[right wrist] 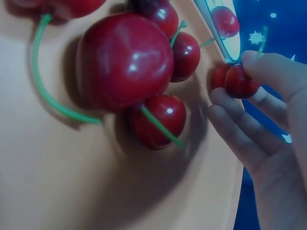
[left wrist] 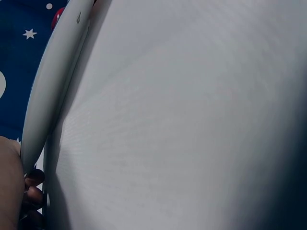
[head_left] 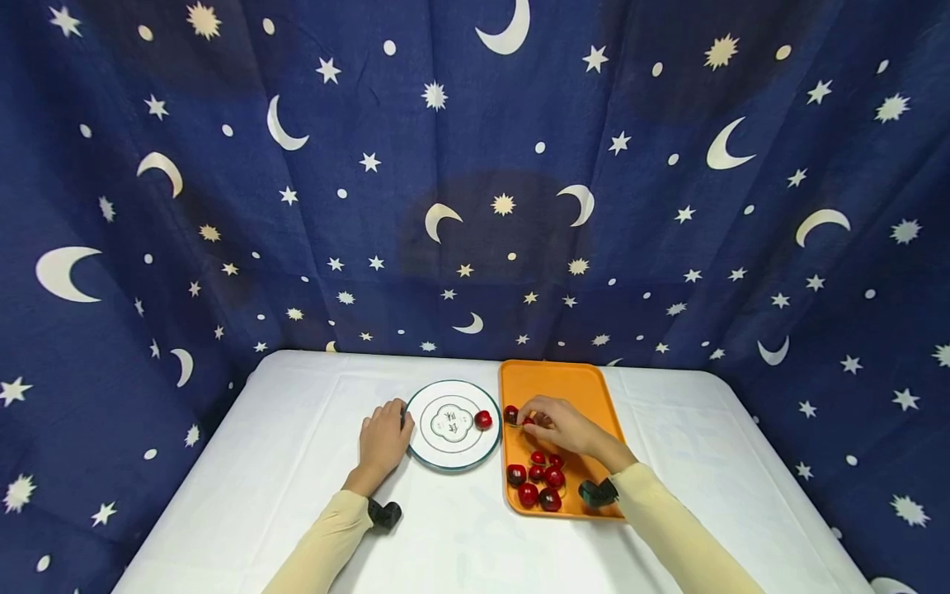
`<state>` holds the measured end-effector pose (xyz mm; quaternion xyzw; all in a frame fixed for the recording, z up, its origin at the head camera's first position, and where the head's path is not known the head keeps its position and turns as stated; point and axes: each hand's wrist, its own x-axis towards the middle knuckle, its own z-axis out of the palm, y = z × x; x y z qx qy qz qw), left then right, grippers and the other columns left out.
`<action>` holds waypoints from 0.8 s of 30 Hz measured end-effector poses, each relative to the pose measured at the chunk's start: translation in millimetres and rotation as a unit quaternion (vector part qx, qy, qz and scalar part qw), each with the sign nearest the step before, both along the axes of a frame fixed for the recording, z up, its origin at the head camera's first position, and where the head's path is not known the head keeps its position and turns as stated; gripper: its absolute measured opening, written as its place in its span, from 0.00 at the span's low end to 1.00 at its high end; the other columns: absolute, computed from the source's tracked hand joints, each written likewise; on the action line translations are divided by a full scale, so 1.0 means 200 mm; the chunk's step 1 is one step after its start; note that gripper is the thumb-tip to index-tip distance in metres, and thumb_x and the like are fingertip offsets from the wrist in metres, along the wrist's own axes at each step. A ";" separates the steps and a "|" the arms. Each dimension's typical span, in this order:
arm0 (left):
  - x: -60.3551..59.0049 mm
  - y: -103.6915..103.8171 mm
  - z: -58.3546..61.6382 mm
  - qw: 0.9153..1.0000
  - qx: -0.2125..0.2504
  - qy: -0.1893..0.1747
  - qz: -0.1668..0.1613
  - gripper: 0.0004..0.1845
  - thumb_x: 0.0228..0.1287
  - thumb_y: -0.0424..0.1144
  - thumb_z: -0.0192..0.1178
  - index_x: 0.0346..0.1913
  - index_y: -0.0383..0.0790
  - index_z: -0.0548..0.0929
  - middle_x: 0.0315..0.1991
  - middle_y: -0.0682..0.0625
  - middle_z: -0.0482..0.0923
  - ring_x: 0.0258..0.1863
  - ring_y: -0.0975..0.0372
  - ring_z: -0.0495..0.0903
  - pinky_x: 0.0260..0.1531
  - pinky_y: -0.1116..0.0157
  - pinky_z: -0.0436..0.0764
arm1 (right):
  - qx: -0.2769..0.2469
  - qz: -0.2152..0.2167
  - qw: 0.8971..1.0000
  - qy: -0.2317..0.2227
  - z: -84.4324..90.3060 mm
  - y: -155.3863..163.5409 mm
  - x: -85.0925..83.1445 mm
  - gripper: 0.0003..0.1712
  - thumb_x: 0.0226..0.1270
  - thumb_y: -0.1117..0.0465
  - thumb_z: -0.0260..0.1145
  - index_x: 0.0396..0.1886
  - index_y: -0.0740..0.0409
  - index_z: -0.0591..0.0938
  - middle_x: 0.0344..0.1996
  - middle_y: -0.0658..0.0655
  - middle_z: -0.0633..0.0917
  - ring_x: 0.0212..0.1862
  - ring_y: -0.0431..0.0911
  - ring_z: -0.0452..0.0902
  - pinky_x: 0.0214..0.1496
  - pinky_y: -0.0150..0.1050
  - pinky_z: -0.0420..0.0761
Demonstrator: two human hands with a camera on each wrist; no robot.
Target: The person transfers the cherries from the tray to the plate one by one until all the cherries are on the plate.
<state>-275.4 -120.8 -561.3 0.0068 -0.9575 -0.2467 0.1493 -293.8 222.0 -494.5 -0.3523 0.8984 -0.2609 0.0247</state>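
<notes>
Clock positions are being taken from the head view. The left hand (head_left: 382, 437) is gripping the rim of a round white plate with a dark green edge (head_left: 454, 459) at 9 o'clock. A glossy red cherry (head_left: 483, 420) is lying on it towards 3 o'clock. Just beside, at 3 o'clock, a rectangular orange tray (head_left: 549, 384) is standing; over its 10 o'clock area the right hand (head_left: 566, 424) is pinching a dark-red round cherry (right wrist: 241, 82). A cherry cluster (head_left: 553, 477) is lying towards 7 o'clock.

A moon-printed blue curtain (head_left: 475, 173) hangs behind a white, seemingly cloth-covered table (head_left: 312, 437).
</notes>
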 end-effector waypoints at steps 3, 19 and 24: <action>0.00 0.00 0.00 1.000 -0.001 -0.003 0.000 0.15 0.76 0.44 0.52 0.52 0.36 0.81 0.45 0.42 0.85 0.42 0.51 0.79 0.36 0.58 0.67 | -0.005 0.004 1.000 0.008 0.00 -0.01 -0.01 0.06 0.75 0.60 0.64 0.47 0.53 0.84 0.45 0.51 0.86 0.43 0.41 0.81 0.50 0.40 0.85; 0.00 0.00 0.01 1.000 -0.003 0.000 0.000 0.14 0.76 0.43 0.53 0.50 0.37 0.82 0.43 0.43 0.85 0.41 0.51 0.79 0.37 0.58 0.67 | -0.016 -0.083 0.995 0.045 0.02 -0.14 -0.05 0.04 0.72 0.55 0.69 0.40 0.48 0.85 0.37 0.45 0.82 0.40 0.39 0.75 0.49 0.37 0.80; 0.00 0.00 0.00 1.000 -0.006 -0.003 0.000 0.15 0.76 0.43 0.52 0.52 0.37 0.81 0.45 0.43 0.85 0.42 0.51 0.79 0.37 0.58 0.67 | -0.023 -0.116 0.992 0.047 0.02 -0.20 -0.07 0.04 0.69 0.57 0.71 0.39 0.51 0.85 0.33 0.47 0.83 0.36 0.40 0.75 0.42 0.33 0.77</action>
